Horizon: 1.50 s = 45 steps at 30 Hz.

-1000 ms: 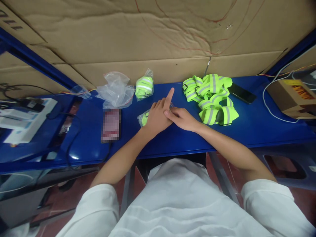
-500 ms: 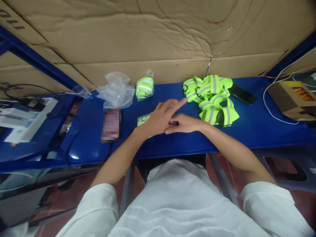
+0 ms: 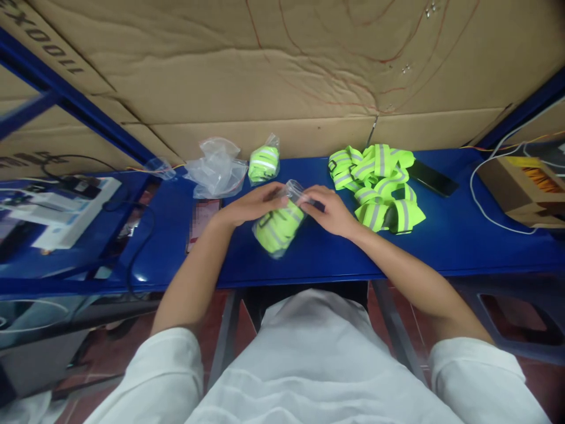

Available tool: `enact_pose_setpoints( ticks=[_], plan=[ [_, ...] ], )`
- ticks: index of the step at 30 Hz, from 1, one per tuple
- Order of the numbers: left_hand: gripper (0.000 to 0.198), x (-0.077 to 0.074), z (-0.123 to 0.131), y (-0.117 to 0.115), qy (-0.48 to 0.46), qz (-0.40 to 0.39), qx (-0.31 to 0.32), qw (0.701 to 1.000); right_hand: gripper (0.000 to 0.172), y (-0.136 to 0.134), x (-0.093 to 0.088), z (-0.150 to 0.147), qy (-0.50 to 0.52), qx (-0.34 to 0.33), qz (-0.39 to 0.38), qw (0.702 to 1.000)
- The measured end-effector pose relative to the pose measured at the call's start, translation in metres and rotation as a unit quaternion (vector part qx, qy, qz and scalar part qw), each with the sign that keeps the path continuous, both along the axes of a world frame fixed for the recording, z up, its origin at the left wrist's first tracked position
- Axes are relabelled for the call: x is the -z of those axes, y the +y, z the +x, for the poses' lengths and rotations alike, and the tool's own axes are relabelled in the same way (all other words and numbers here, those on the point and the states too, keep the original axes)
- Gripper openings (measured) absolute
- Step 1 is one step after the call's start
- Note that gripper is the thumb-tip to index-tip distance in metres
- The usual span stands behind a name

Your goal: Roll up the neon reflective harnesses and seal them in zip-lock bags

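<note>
A clear plastic bag holding a folded neon-yellow reflective strap lies tilted between my hands. My left hand is closed on the upper left of the bag, thumb across its front. The fingers of my right hand pinch the bag's top right corner near its opening edge. Behind them stands another bagged yellow strap. To the right of my right hand is a heap of loose neon-yellow straps with silver stripes and black buckles.
Several clear plastic bags lie at the back left, beside a phone with a blurred screen. A black phone sits behind the straps. An open cardboard box and a white cable are at right, on the blue table.
My hands were crossed over the bag, mostly hiding it. They have moved apart, and both now grip its upper edge, with the bag in plain sight. The view has tilted slightly upward.
</note>
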State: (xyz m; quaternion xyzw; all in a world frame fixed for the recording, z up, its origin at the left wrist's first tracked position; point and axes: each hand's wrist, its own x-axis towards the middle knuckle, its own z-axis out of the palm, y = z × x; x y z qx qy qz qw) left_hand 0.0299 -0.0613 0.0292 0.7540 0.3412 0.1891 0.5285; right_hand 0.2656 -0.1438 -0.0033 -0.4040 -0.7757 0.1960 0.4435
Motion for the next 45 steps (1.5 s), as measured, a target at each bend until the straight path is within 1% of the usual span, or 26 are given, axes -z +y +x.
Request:
enact_pose_setpoints(
  ticks=[1, 2, 3, 6, 8, 10, 12, 14, 17, 20, 23, 24, 26, 28, 30, 33, 36, 38, 40, 42, 45],
  plan=[
    [0.064, 0.000, 0.002, -0.001, -0.030, -0.033, -0.017, 0.999, 0.016, 0.001, 0.000, 0.002, 0.013, 0.018, 0.014, 1.000],
    [0.063, 0.001, 0.005, -0.002, -0.054, -0.056, -0.025, 0.997, 0.016, 0.002, 0.000, 0.005, 0.016, 0.021, 0.018, 0.999],
    [0.063, 0.002, 0.007, -0.005, -0.070, -0.069, -0.020, 0.995, 0.016, 0.001, 0.000, 0.009, 0.013, 0.012, 0.014, 1.000],
    [0.060, 0.009, 0.014, -0.013, -0.093, -0.079, 0.047, 0.991, 0.021, -0.004, 0.002, 0.020, -0.006, -0.030, -0.017, 0.999],
    [0.047, 0.014, 0.017, -0.018, -0.095, -0.087, 0.066, 0.989, 0.027, -0.009, 0.005, 0.026, -0.018, -0.037, -0.027, 0.999],
    [0.039, 0.019, 0.017, -0.019, -0.092, -0.094, 0.056, 0.990, 0.035, -0.014, 0.007, 0.028, -0.018, -0.023, -0.030, 0.999],
    [0.038, 0.022, 0.015, -0.017, -0.094, -0.090, 0.037, 0.991, 0.041, -0.017, 0.008, 0.027, 0.002, -0.001, -0.025, 1.000],
    [0.038, 0.024, 0.012, -0.012, -0.097, -0.093, 0.012, 0.991, 0.042, -0.017, 0.010, 0.023, 0.033, 0.027, -0.014, 0.999],
    [0.039, 0.028, 0.007, -0.005, -0.101, -0.143, -0.036, 0.984, 0.042, -0.015, 0.015, 0.018, 0.062, 0.075, -0.013, 0.995],
    [0.042, 0.032, 0.005, 0.000, -0.102, -0.185, -0.075, 0.975, 0.046, -0.013, 0.021, 0.017, 0.057, 0.118, -0.052, 0.990],
    [0.044, 0.035, 0.006, 0.003, -0.108, -0.183, -0.104, 0.972, 0.043, -0.011, 0.024, 0.018, 0.036, 0.140, -0.106, 0.984],
    [0.045, 0.035, 0.006, 0.003, -0.114, -0.181, -0.113, 0.970, 0.040, -0.011, 0.023, 0.019, 0.038, 0.139, -0.124, 0.982],
    [0.049, 0.035, 0.007, 0.003, -0.127, -0.177, -0.128, 0.967, 0.037, -0.009, 0.022, 0.021, 0.093, 0.121, -0.176, 0.972],
    [0.055, 0.034, 0.007, 0.003, -0.141, -0.174, -0.140, 0.964, 0.041, -0.007, 0.021, 0.022, 0.173, 0.096, -0.235, 0.952],
    [0.060, 0.033, 0.007, 0.002, -0.152, -0.170, -0.148, 0.962, 0.048, -0.004, 0.021, 0.024, 0.228, 0.078, -0.279, 0.930],
    [0.063, 0.032, 0.008, 0.001, -0.166, -0.161, -0.152, 0.961, 0.052, -0.002, 0.020, 0.027, 0.249, 0.078, -0.317, 0.912],
    [0.061, 0.031, 0.009, 0.000, -0.178, -0.156, -0.151, 0.960, 0.045, -0.001, 0.018, 0.029, 0.261, 0.076, -0.362, 0.891],
    [0.058, 0.031, 0.009, 0.000, -0.183, -0.152, -0.148, 0.960, 0.042, -0.002, 0.015, 0.030, 0.266, 0.073, -0.383, 0.881],
    [0.055, 0.031, 0.010, 0.000, -0.190, -0.145, -0.147, 0.960, 0.039, -0.004, 0.013, 0.029, 0.270, 0.072, -0.389, 0.878],
    [0.052, 0.031, 0.012, -0.001, -0.205, -0.142, -0.157, 0.956, 0.038, -0.005, 0.012, 0.027, 0.270, 0.071, -0.384, 0.880],
    [0.049, 0.033, 0.020, -0.005, -0.236, -0.181, -0.186, 0.936, 0.037, -0.006, 0.012, 0.025, 0.262, 0.069, -0.366, 0.890]
  ],
)
